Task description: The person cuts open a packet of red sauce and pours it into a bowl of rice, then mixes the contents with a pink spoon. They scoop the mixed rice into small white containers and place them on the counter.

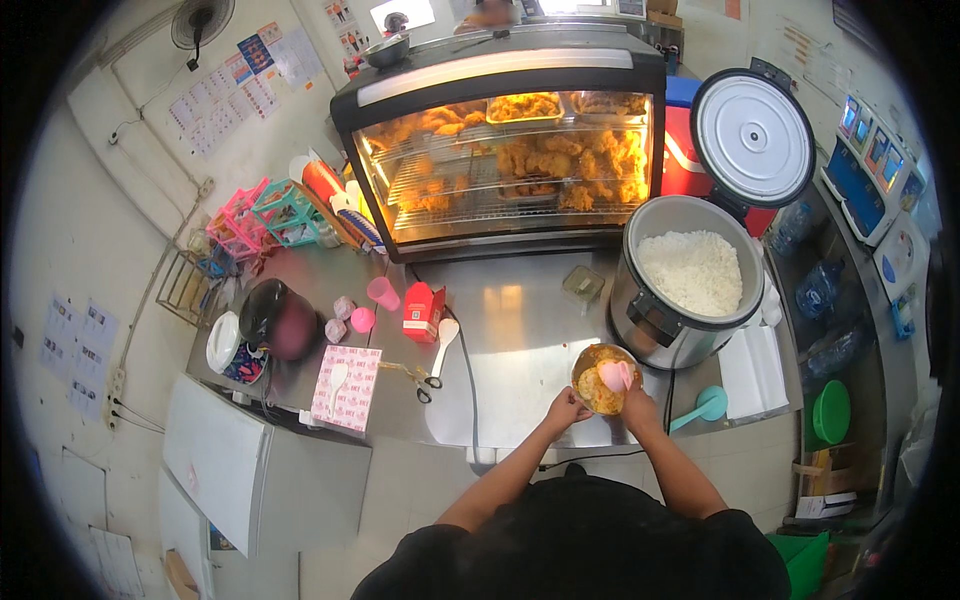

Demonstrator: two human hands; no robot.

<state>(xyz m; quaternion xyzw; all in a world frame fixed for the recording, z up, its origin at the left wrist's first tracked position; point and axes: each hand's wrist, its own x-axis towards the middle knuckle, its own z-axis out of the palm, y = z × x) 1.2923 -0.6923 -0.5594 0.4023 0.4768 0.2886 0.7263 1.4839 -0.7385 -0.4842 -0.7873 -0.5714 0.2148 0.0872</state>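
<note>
At the front edge of the steel counter, a round metal bowl (576, 369) holds orange-yellow food (591, 388). My left hand (566, 411) grips the bowl's lower left rim. On the bowl's right side, my right hand (638, 409) is closed around what looks like the handle of a pink scoop (616, 376); the handle itself is hidden. The scoop's head rests over the food. Just behind the bowl stands a large rice cooker (649, 319), its lid (752, 139) raised, with white rice (690, 271) inside.
A lit glass display warmer (495, 247) with fried chicken spans the counter's back. Left of the bowl are a red box (424, 311), a white spoon (445, 342), scissors (425, 388) and patterned wrapping paper (349, 375). A teal ladle (709, 406) lies right; a black cable crosses the counter.
</note>
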